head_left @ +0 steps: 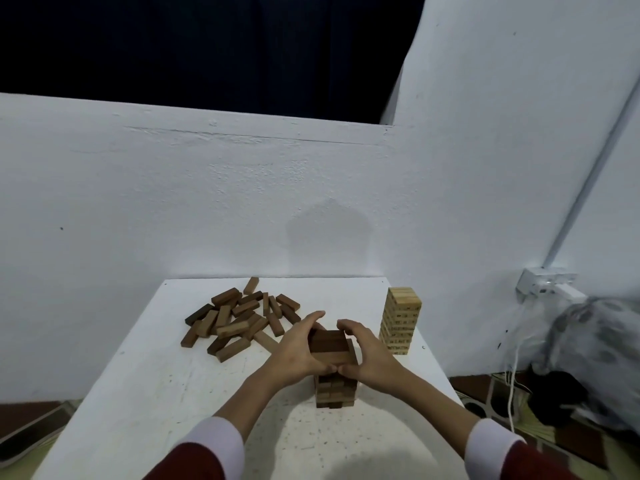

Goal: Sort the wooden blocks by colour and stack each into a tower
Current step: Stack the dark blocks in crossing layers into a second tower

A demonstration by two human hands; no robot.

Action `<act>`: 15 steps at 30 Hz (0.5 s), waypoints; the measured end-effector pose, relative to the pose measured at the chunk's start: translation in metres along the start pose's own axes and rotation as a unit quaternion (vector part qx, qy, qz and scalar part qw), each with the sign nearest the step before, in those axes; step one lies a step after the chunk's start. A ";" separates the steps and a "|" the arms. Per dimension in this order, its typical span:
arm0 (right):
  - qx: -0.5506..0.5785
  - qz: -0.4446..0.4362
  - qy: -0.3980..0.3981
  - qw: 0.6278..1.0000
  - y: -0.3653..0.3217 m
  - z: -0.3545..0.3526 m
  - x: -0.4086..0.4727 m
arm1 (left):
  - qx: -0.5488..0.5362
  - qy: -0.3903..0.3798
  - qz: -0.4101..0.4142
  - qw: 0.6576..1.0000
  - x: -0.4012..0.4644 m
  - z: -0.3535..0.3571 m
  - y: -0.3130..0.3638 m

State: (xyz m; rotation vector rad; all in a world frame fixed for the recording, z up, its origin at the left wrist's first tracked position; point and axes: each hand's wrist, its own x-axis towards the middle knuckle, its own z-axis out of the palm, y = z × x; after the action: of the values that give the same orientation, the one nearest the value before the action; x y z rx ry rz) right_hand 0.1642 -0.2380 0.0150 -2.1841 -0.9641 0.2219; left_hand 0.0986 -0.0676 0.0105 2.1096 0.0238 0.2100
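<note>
Both hands, left [300, 348] and right [367, 355], curl around the dark tower's [333, 368] top, thumbs touching in front.

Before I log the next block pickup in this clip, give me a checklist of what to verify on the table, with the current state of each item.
1. Both hands on the dark tower: ok. The left hand and right hand cup the top of the dark-brown tower.
2. Dark tower's top layers squared: cannot tell, fingers cover the edges.
3. Hands free to pick up a block: not ok, both are busy.
4. Loose dark blocks left to stack: ok, a pile of dark blocks lies at the back left of the white table.
5. Light-wood tower upright and apart from the hands: ok.
</note>
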 end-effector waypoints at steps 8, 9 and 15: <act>0.003 0.003 -0.003 1.000 0.008 -0.002 0.000 | 0.013 -0.003 0.002 1.000 0.002 0.004 0.002; 0.006 0.004 -0.004 1.000 0.007 -0.003 0.000 | 0.011 -0.003 0.002 1.000 0.002 0.003 0.002; 0.008 0.008 -0.001 1.000 0.011 -0.002 0.000 | 0.006 -0.009 0.004 1.000 0.004 0.005 0.001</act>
State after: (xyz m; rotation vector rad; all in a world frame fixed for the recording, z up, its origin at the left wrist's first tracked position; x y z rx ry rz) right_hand 0.1709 -0.2439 0.0091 -2.1772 -0.9437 0.2397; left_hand 0.1032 -0.0718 0.0092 2.1246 0.0057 0.1971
